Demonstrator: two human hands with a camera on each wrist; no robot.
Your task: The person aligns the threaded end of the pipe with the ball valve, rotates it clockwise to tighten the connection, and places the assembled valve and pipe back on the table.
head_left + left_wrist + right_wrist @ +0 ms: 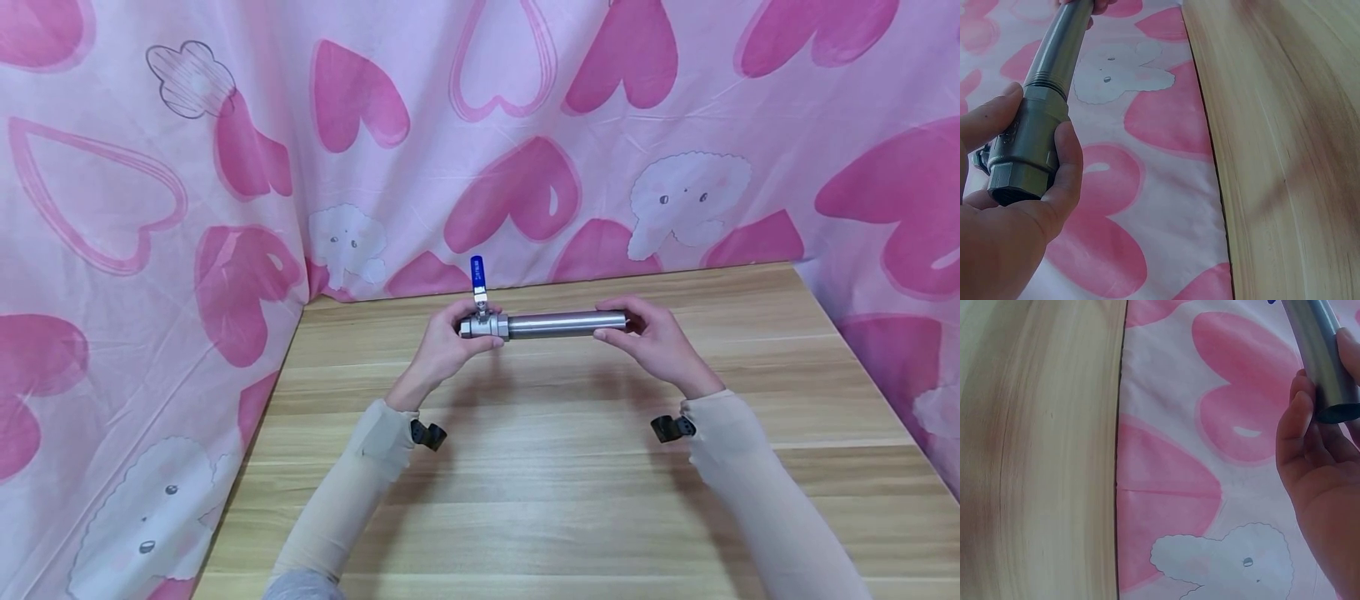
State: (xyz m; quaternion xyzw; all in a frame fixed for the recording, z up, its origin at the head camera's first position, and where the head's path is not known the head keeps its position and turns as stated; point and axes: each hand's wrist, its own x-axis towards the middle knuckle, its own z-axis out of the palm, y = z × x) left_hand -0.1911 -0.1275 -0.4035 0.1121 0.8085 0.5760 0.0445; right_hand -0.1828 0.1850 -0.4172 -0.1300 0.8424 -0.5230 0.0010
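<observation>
A metal ball valve (483,325) with a blue lever handle (478,273) is joined to a steel pipe (566,324), and both are held level above the table. My left hand (446,342) grips the valve body, thumb on the near side and fingers behind. At the pipe's far right end, my right hand (656,337) holds it between thumb and fingers. Threads (1047,81) show where the pipe enters the valve in the left wrist view. The pipe's open end (1338,412) faces the right palm in the right wrist view.
Beneath the hands lies a wood-grain table (555,500). A pink curtain (420,192) with hearts hangs behind the table and along both sides. Each sleeve carries a small black camera, one at the left wrist (429,435) and one at the right wrist (672,428).
</observation>
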